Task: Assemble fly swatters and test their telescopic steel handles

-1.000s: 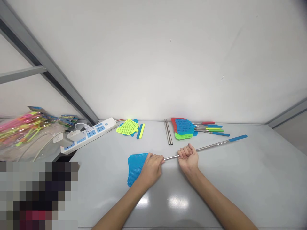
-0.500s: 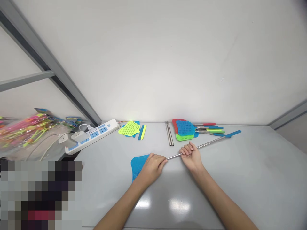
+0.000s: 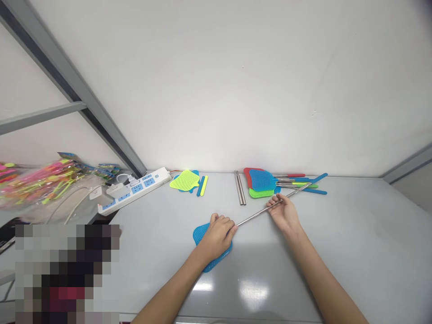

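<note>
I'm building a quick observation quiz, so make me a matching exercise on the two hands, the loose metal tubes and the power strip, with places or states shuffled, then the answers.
Things
1. Left hand
2. Right hand
3. Loose metal tubes
4. Power strip

Places or states
A. Side by side, left of the swatter stack
B. White, with plugs in it
C. Over the nearest blue swatter head
D. At the middle of the long metal shaft

Pairs: 1-C, 2-D, 3-A, 4-B

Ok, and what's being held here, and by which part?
A blue fly swatter: the left hand grips its head end; the right hand touches the metal shaft, its grip unclear.
</note>
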Demonstrator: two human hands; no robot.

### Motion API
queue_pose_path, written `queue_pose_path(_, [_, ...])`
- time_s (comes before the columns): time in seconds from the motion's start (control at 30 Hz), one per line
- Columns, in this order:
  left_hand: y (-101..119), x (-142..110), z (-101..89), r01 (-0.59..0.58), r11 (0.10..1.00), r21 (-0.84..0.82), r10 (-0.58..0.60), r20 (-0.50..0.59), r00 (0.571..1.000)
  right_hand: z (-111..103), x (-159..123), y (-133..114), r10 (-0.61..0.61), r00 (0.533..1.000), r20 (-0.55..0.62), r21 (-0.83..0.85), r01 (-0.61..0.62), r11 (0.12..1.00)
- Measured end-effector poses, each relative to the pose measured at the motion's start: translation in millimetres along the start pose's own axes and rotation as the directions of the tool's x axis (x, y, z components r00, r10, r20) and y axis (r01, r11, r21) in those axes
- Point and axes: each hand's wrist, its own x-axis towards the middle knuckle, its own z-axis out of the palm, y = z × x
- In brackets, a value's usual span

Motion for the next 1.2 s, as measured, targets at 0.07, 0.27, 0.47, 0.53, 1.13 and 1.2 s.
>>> queue_pose_path(0.07, [-0.4,-0.2,1.0,0.002,1.000,0.014,-0.002,-0.002,1.000,-3.7,3.2,-8.0,-0.014,0.999,-0.031,0.012,0.014,1.000])
queue_pose_path(0.27, [1.1,-0.7,3.1,-0.021,1.000,0.011,0.020,0.010,1.000,-13.1,7.9,-28.1,-0.108,0.986,-0.124,0.023,0.111,0.994])
queue_pose_path(0.47, [0.0,-1.1,2.9,-0.040,0.999,0.017,0.040,0.015,0.999,-18.9,9.4,-27.5,-0.098,0.982,-0.163,0.054,0.108,0.993])
queue_pose_path(0.53, [-0.3,-1.2,2.9,-0.055,0.998,0.028,0.055,0.022,0.998,-19.0,9.3,-26.5,-0.089,0.980,-0.179,0.068,0.103,0.992])
queue_pose_path(1.13, [-2.1,-1.9,9.5,-0.096,0.995,0.038,0.095,0.035,0.995,-15.0,1.9,-14.2,-0.152,0.946,-0.287,0.161,0.204,0.966])
queue_pose_path(1.2, [-2.8,-2.4,10.4,-0.099,0.995,0.016,0.098,0.027,0.995,-12.5,0.1,-12.3,-0.181,0.939,-0.292,0.161,0.235,0.958])
